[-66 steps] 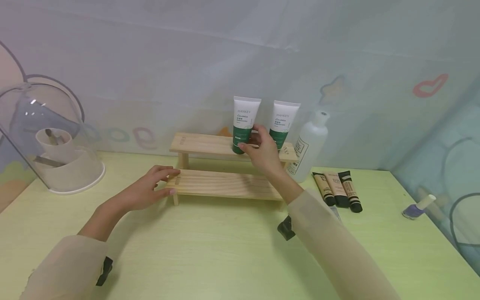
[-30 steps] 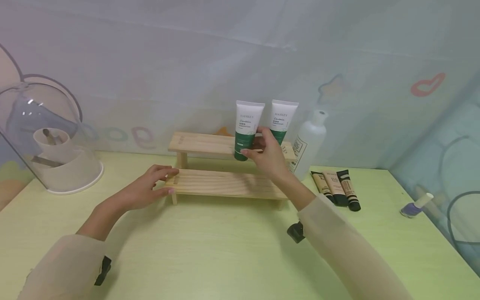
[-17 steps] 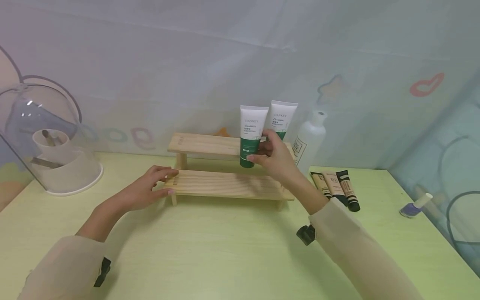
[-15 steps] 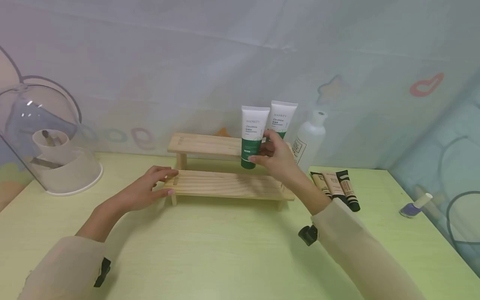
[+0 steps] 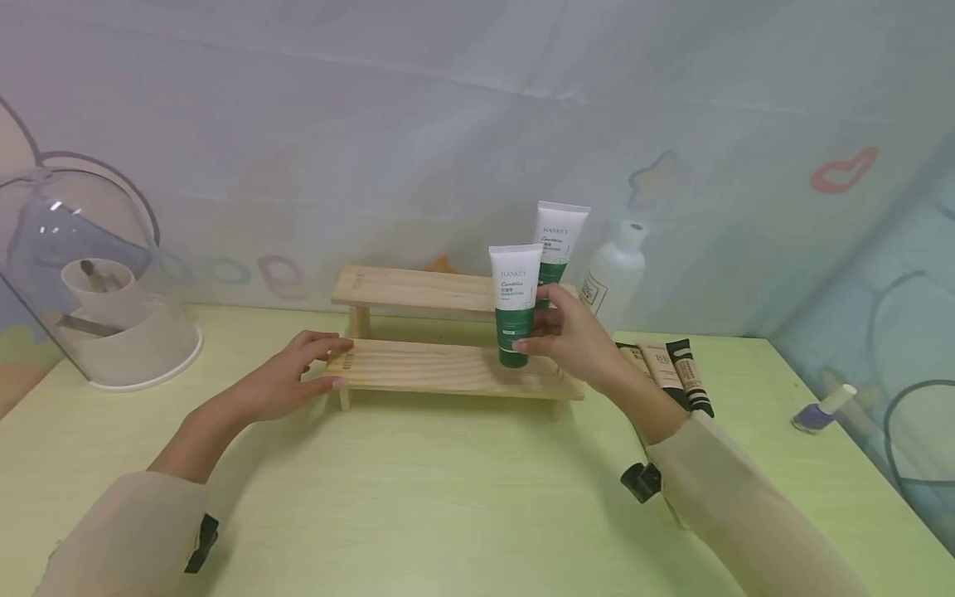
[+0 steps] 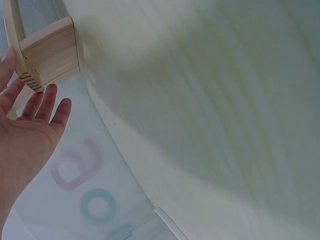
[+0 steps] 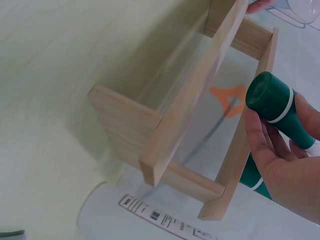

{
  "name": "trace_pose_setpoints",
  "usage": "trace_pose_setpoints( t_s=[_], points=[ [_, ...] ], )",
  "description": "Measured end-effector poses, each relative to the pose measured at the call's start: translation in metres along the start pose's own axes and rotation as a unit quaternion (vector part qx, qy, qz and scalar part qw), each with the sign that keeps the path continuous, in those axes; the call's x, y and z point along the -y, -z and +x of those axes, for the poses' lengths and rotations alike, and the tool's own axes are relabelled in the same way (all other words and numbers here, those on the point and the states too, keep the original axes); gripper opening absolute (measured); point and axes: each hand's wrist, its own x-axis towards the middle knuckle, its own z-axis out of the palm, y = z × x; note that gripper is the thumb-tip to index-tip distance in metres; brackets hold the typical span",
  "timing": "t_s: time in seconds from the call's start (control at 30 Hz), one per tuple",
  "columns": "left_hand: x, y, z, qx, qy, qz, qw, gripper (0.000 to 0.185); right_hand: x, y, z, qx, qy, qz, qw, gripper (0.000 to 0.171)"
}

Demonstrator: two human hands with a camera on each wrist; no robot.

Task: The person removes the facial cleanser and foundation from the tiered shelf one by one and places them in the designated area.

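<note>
The green-and-white tube (image 5: 515, 303), label reading HANKEY, is held upright, cap down, just above the lower step of the wooden rack (image 5: 418, 369); only the right-wrist view shows its round dark-green cap (image 7: 267, 97) and the rack's underside. The right hand (image 5: 578, 340) grips the tube's lower half, thumb in front. The left hand (image 5: 287, 381), fingers straight, rests against the rack's left end; a second HANKEY tube (image 5: 558, 240) stands behind the grip on the upper step.

White bottle (image 5: 613, 274), three foundation tubes (image 5: 675, 373), nail polish (image 5: 816, 410) — domed organizer (image 5: 89, 282)
</note>
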Motion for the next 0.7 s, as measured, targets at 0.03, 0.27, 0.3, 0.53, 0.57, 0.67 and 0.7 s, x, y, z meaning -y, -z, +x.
trace_pose_setpoints(
  t_s=[0.03, 0.27, 0.3, 0.53, 0.57, 0.67, 0.7],
  points=[
    [0.0, 0.0, 0.0, 0.0, 0.0, -0.001, 1.0, 0.051, -0.001, 0.001, -0.001, 0.006, -0.001, -0.001, 1.0, 0.052],
    [-0.002, 0.001, 0.0, 0.004, 0.006, -0.009, 0.9999, 0.052, -0.012, 0.007, -0.011, 0.024, -0.012, -0.011, 1.0, 0.051],
    [-0.002, 0.001, 0.0, 0.004, 0.007, -0.009, 0.9999, 0.052, -0.013, 0.007, -0.012, 0.024, -0.012, -0.013, 1.0, 0.051],
    [-0.001, 0.001, 0.0, 0.004, 0.003, -0.009, 0.9999, 0.052, -0.024, 0.017, -0.022, 0.036, -0.034, -0.035, 0.998, 0.051],
    [-0.001, 0.001, 0.0, 0.004, 0.002, -0.008, 1.0, 0.052, -0.025, 0.019, -0.024, 0.039, -0.038, -0.036, 0.998, 0.051],
    [0.0, 0.001, 0.001, 0.005, 0.002, -0.005, 1.0, 0.052, -0.029, 0.024, -0.03, 0.052, -0.044, -0.036, 0.997, 0.054],
    [0.0, 0.0, 0.001, 0.005, 0.001, -0.005, 1.0, 0.052, -0.03, 0.026, -0.033, 0.057, -0.047, -0.033, 0.997, 0.055]
  ],
)
